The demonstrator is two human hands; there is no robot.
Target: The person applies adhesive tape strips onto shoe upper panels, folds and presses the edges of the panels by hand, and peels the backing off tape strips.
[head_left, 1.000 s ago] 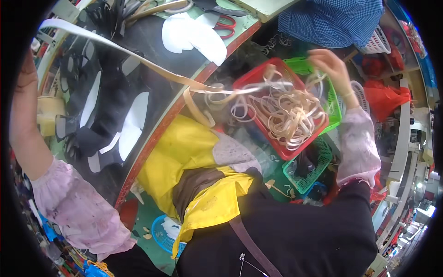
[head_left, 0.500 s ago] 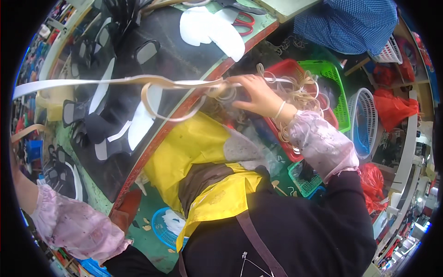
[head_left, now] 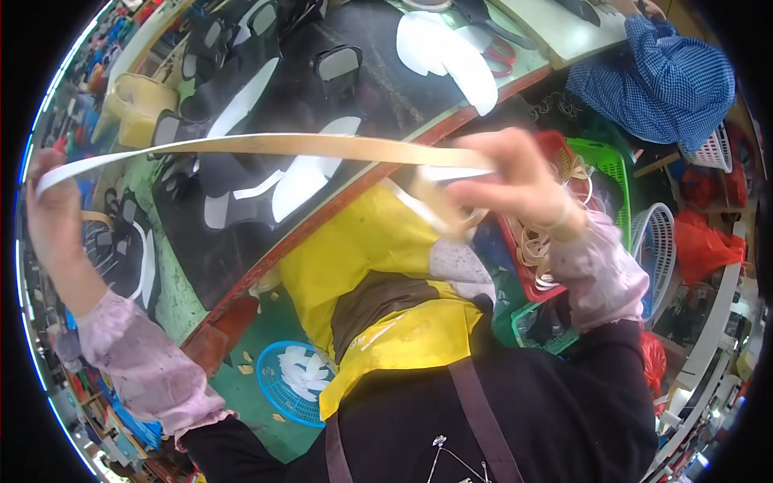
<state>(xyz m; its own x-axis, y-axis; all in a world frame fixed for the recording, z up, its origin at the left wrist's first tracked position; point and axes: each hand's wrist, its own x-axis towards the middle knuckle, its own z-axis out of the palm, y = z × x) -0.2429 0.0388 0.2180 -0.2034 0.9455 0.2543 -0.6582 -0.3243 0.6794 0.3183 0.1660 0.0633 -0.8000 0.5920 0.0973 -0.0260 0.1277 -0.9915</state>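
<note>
A long narrow strip, tan on one face and white on the other (head_left: 306, 145), stretches in a shallow arc between my hands above the worktable. At the far left, my left hand (head_left: 63, 229) is closed on its white end. My right hand (head_left: 523, 181), smeared by motion, grips the other part near the red basket, with more of the strip looping below its fingers. Beneath the strip lie white cut pieces (head_left: 302, 185) and black pieces with grey patches (head_left: 338, 64) on a black mat (head_left: 378, 101).
Right of my lap stand a red basket (head_left: 538, 291) of coiled strips and a green basket (head_left: 622, 193). A blue basket (head_left: 278, 406) with white pieces sits on the floor. Red-handled scissors (head_left: 502, 53) lie near the table's red edge (head_left: 322, 211). Blue checked cloth (head_left: 656, 88) is at upper right.
My left hand has come up fully into view with the strip's end. The strip's hanging loop has straightened out, and my right hand has moved right. The whole view has shifted.
</note>
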